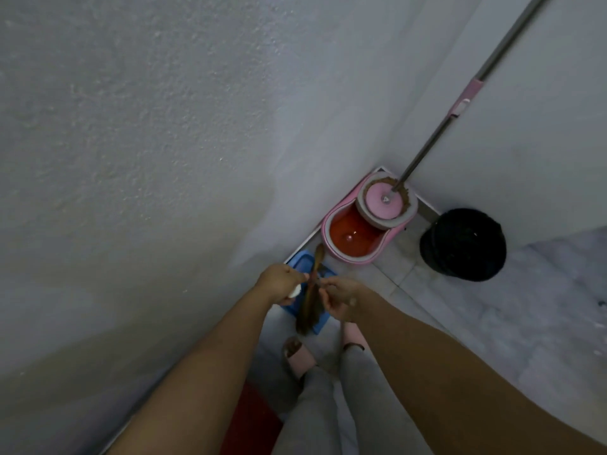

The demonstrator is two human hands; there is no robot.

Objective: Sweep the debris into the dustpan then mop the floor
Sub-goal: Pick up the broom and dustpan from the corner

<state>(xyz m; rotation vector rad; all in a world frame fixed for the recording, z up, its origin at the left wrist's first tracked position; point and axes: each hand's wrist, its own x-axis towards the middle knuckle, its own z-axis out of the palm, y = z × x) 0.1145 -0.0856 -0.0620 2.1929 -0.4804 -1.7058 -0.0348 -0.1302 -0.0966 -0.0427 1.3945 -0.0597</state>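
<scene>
Left hand: the left hand [279, 284] was closed round something white at its lower edge, prob. the dustpan's handle, though too blurred to say for sure; its fingertips met the broom at the binding.
Right hand: the right hand [340, 298] was pinched narrow on the broom [312, 297] at the same spot, opposite the left. Both hands working one point looked like a fix to the binding or a re-grip, not a sweep.
Broom: a short brown grass broom, hanging nearly upright with bristles down – it sat over the dustpan, likely so loose bits would drop in there and not on the floor.
Dustpan: the blue dustpan [303, 262] stood by the wall [131, 126], partly hidden behind hands and broom. Whether it rested on the floor or was lifted, couldn't tell. No debris made out in it; too dim.
Mop: the mop [437, 139] stood parked in the corner, handle leaning on the wall, head sitting in the spinner of the pink bucket [356, 238] – ready but untouched.
Bucket: water showed in the red well.
Bin: a black bin [463, 246] stood just beside the bucket, handy for emptying the pan.
Floor: the pale tile floor [525, 307] looked dry, so mopping was judged not yet begun.
Stage: prob. the sweeping half.
</scene>
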